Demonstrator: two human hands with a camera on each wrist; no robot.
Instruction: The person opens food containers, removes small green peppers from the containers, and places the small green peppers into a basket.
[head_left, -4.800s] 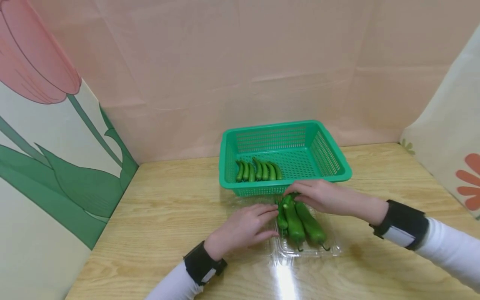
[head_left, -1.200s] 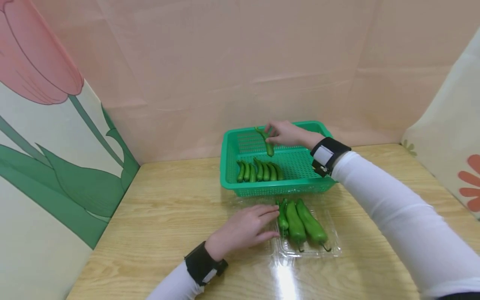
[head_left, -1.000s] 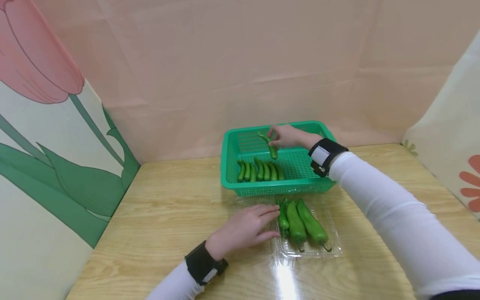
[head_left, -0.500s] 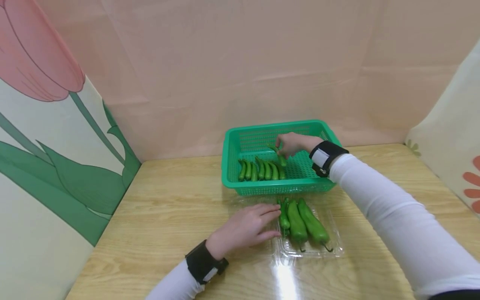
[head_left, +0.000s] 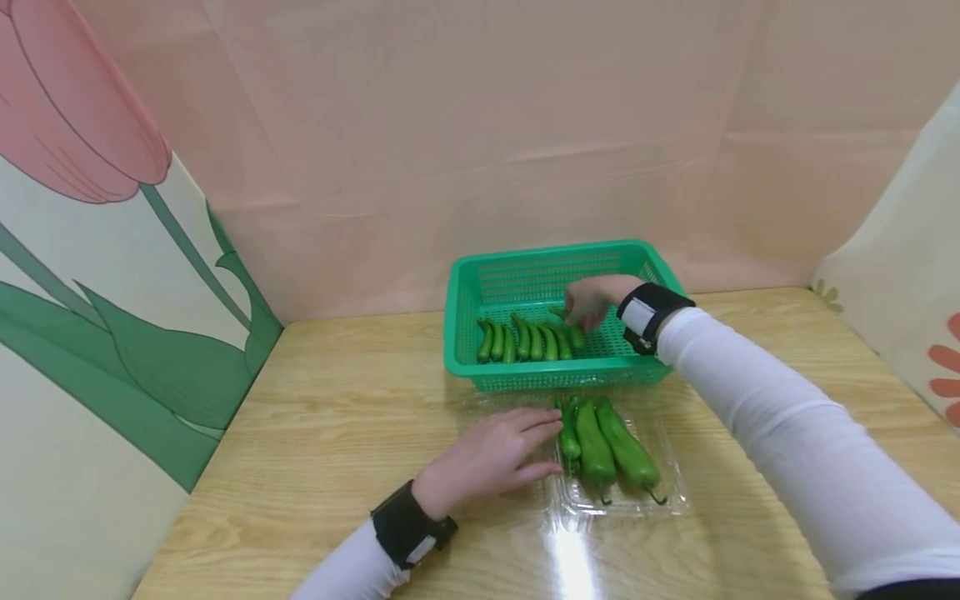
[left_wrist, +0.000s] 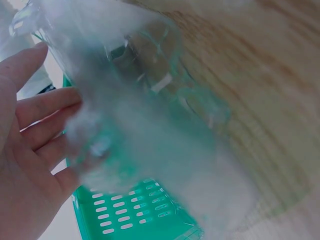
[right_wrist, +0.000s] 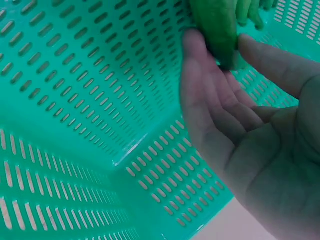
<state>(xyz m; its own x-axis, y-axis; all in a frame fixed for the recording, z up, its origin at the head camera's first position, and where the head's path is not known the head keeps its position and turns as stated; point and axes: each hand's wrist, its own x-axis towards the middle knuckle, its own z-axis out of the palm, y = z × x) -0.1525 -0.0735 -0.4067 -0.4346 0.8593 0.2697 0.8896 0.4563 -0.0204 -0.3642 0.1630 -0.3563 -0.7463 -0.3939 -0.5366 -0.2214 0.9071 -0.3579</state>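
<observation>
My right hand (head_left: 594,300) reaches down into the green plastic basket (head_left: 525,368). Thumb and fingertips pinch a small green pepper (right_wrist: 215,27), its lower end showing in the head view beside a row of similar peppers (head_left: 522,340). The left hand (head_left: 491,457) lies over the lid side of a clear plastic clamshell box (head_left: 670,492), fingers extended to the hinge edge. In the left wrist view, the clear plastic (left_wrist: 150,125) stands blurred close in front of its fingers. Inside the box lie two big green peppers (head_left: 628,450) and slimmer ones (head_left: 568,433) near the left fingertips.
A wooden table (head_left: 337,417) carries everything, with a pink cloth backdrop (head_left: 480,150) behind the basket. Patterned cloth panels (head_left: 900,250) flank both sides. The basket's raised front rim stands just behind the box.
The right hand has gone from the box into the basket with a pepper, then lowered it and shifted right, to the right end of the row. The left hand has stayed put.
</observation>
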